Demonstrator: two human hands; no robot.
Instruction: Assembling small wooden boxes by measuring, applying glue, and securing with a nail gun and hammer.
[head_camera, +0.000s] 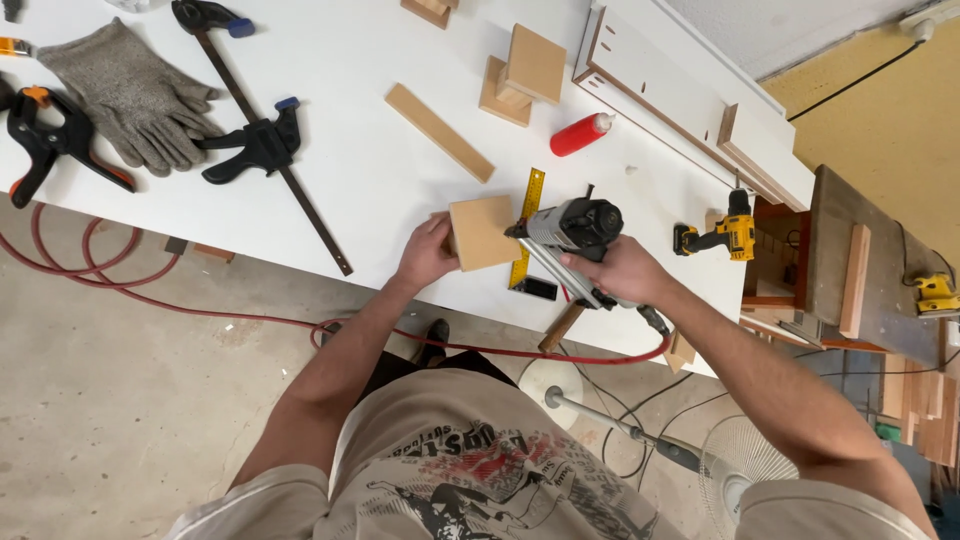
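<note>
- Left arm reaches forward from the lower left, bare forearm nearly straight, elbow tucked close to the body.
- Left hand sits palm down, knuckles up, fingers curled in a closed grip at its far edge, thumb tucked out of sight.
- Right arm comes in from the lower right, forearm angled up and left, wrist bent slightly.
- Right hand is wrapped in a full, tight grip, fingers folded under, back facing up.

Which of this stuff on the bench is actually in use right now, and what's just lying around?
In use:
- left hand steadying the square wood block
- right hand gripping the nail gun
- yellow square ruler beside the block

Lying about:
- grey gloves
- bar clamp
- red glue bottle
- yellow drill
- wood strip
</note>
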